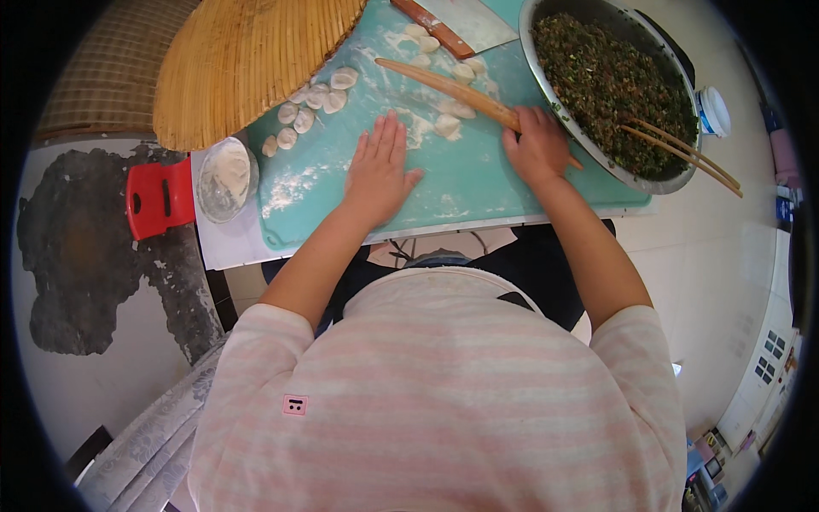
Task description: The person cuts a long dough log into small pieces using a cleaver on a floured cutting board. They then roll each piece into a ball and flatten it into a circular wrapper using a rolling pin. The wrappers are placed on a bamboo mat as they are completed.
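Note:
My left hand [379, 171] lies palm down on the floured green mat [467, 192], fingers nearly straight and the thumb apart. On the mat's right part, my right hand [539, 146] grips a tapered wooden rolling pin [448, 86], which points up and left. Small flattened dough pieces [317, 96] lie beyond my left hand, to its left. More dough pieces [446, 125] lie between my hands and beyond the pin. A steel bowl [544, 83] of chopped filling [614, 89] stands right of my right hand, with wooden chopsticks [691, 153] in it.
A cleaver [441, 32] with a wooden handle lies at the mat's far side. A woven stalk tray [256, 64] overhangs the far left. Left of the mat is a bowl of flour [227, 176], beside a red plastic chair [160, 198]. A white tub [713, 112] is beyond the steel bowl.

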{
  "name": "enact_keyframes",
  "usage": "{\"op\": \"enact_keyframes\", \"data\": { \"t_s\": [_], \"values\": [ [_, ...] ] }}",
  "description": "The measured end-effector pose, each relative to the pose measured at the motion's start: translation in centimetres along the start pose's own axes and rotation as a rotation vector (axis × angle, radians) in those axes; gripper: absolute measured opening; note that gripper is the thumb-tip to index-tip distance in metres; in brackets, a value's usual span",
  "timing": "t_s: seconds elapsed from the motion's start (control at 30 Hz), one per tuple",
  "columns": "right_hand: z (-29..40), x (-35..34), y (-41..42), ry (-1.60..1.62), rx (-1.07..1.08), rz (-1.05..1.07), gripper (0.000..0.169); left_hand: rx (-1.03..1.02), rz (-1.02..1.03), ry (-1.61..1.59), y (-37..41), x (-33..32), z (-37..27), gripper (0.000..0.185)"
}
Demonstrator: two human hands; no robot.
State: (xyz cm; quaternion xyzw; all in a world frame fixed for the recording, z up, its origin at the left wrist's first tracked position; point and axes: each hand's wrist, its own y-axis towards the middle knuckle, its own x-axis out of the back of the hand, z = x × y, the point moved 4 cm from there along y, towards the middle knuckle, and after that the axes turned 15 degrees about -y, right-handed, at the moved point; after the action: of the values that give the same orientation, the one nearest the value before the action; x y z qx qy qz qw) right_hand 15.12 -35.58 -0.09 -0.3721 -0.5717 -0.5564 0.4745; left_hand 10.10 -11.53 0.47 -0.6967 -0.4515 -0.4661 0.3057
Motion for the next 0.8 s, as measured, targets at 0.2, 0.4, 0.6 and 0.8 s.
{"op": "enact_keyframes", "data": {
  "t_s": [0.2,0.4,0.6,0.8],
  "values": [
    [0.1,0.4,0.1,0.027,-0.004,-0.002,0.027,0.034,0.035,-0.007,0.3,0.5,0.6,0.078],
    [0.1,0.3,0.0,0.026,-0.015,0.009,0.026,0.024,-0.060,-0.778,1.3,1.6,4.4,0.059],
    [-0.1,0.2,0.2,-0.019,-0.048,0.092,0.029,0.223,-0.073,-0.492,2.8,3.7,3.4,0.018],
    [0.1,0.3,0.0,0.028,-0.035,0.041,0.029,-0.066,-0.270,-0.741,1.5,5.0,3.1,0.021]
  ]
}}
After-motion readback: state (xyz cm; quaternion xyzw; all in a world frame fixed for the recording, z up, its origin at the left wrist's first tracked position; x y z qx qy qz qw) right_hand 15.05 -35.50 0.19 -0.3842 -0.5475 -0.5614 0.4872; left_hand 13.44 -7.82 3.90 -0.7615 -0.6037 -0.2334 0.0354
